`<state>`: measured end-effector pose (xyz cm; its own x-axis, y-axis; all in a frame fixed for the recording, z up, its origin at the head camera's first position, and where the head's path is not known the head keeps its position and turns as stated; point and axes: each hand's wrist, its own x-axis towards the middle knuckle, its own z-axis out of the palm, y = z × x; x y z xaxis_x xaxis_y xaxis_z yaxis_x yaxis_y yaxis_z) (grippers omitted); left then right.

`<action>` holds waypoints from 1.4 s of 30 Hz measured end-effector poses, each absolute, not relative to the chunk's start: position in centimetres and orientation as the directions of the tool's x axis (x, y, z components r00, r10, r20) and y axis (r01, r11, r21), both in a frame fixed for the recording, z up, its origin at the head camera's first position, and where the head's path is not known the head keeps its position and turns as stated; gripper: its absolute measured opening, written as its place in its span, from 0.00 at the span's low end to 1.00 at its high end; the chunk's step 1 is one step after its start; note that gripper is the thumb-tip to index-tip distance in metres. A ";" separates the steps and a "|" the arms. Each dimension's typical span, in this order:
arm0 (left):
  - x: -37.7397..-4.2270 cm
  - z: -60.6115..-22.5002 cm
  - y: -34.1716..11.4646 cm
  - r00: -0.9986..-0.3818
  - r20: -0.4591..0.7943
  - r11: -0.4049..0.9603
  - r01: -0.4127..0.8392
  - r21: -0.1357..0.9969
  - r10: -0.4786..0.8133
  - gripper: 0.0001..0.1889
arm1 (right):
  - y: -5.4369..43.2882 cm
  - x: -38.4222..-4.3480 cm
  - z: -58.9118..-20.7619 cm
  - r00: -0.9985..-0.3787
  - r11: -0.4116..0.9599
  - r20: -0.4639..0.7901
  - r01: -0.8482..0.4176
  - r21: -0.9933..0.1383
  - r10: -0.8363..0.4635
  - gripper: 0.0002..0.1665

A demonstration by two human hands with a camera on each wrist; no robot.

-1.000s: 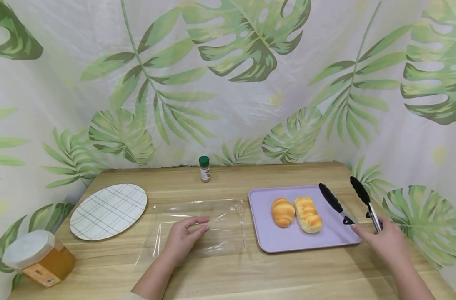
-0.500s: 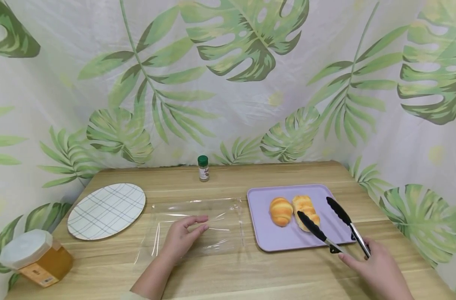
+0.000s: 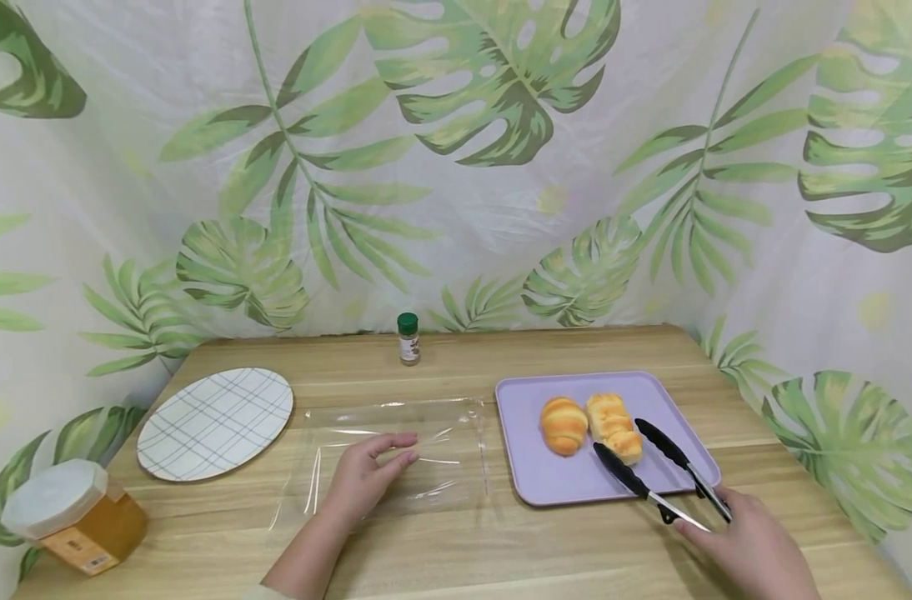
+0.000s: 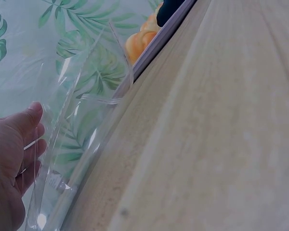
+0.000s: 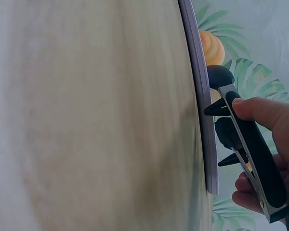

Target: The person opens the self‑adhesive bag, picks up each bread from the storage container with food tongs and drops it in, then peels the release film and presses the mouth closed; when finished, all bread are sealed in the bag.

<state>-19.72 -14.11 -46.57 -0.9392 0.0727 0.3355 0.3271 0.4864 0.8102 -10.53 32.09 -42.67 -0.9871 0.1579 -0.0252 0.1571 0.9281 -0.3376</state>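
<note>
My right hand (image 3: 756, 542) grips a pair of tongs (image 3: 689, 471) with black tips and metal arms, the thumb on one arm and the fingers round the other. The tongs' tips stand apart on either side of the lower end of a long ridged bread roll (image 3: 613, 425); whether they touch it I cannot tell. Beside it lies a rounder striped bread roll (image 3: 564, 425), both on a lilac tray (image 3: 531, 483). My left hand (image 3: 368, 475) lies over a clear plastic bag (image 3: 448, 425), its thumb and fingers apart. In the left wrist view, the film (image 4: 62, 125) rises beside the fingers.
A white plate with a check pattern (image 3: 216, 425) lies at the left. Nearer stands a jar of amber contents with a pale lid (image 3: 77, 517). A small green-capped spice bottle (image 3: 408, 340) stands at the back of the wooden table (image 3: 463, 558), before a leaf-print cloth.
My right hand has brought the tongs left and nearer, from the tray's right edge to the long bread roll, and their tips have drawn closer together. My left hand has stayed in place.
</note>
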 end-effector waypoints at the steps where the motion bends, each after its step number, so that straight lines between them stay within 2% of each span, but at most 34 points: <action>1: -19.7 -46.6 -14.1 -0.939 0.336 0.486 0.328 0.810 0.073 0.11 | 32.2 -10.6 -42.6 -0.986 0.929 -0.030 0.163 -0.333 0.162 0.60; 13: -19.6 -46.5 -14.1 -0.931 0.358 0.487 0.347 0.801 0.073 0.10 | 33.7 -11.1 -42.5 -0.983 0.931 -0.051 0.182 -0.317 0.175 0.56; 26: -19.4 -46.4 -14.2 -0.945 0.318 0.500 0.314 0.807 0.079 0.11 | 34.4 -10.6 -42.7 -0.984 0.933 0.076 0.124 -0.338 0.159 0.45; 32: -19.6 -46.5 -14.2 -0.945 0.316 0.494 0.315 0.811 0.083 0.11 | 34.4 -10.8 -41.4 -0.989 0.926 0.069 0.098 -0.365 0.132 0.40; 35: -19.6 -46.5 -14.2 -0.942 0.325 0.498 0.321 0.806 0.082 0.11 | 34.0 -11.1 -40.8 -0.992 0.929 0.085 0.058 -0.365 0.095 0.39; 42: -19.6 -46.3 -14.2 -0.932 0.354 0.509 0.345 0.788 0.084 0.11 | 32.3 -12.0 -39.7 -0.979 0.926 0.194 -0.135 -0.354 -0.068 0.35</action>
